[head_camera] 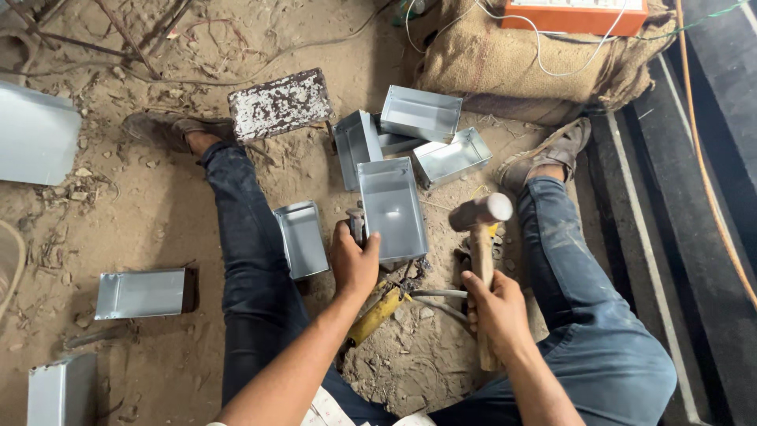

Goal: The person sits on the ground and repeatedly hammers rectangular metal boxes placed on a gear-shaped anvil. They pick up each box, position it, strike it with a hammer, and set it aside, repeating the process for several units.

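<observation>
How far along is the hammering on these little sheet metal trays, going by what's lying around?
Looks partway. Several folded trays sit piled ahead, apparently finished. In hand: the left hand steadies one metal tray while the right hand holds a wooden mallet raised beside it. Other trays lie scattered to the left; whether they need work can't be told.

Orange case (574, 16) cut by top edge; left metal sheet (35, 134) cropped.
</observation>
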